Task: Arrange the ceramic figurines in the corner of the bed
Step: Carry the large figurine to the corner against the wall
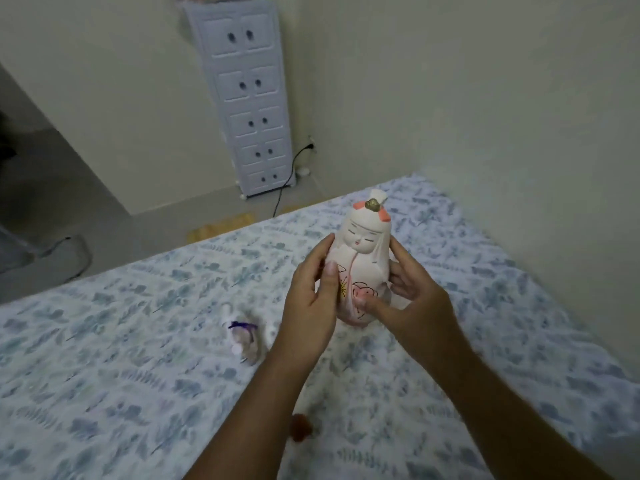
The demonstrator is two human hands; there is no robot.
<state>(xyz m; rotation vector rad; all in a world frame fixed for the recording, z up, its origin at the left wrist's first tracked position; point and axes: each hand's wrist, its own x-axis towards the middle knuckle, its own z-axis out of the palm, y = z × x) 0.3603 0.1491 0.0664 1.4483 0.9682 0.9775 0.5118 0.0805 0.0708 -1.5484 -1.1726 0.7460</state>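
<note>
We count two ceramic figurines on the bed [104, 341]: one tall pink-and-white doll figurine [363, 258] and one small blurred figurine [242, 337] with a purple band. A small reddish-brown object [300, 427] lies on the sheet below our left forearm. Our left hand [311, 299] and right hand [412, 292] are both partly curled around the doll figurine's sides, thumbs pressed on its front, holding it upright between them. The small figurine sits just to the left of our left hand, apart from it.
</note>
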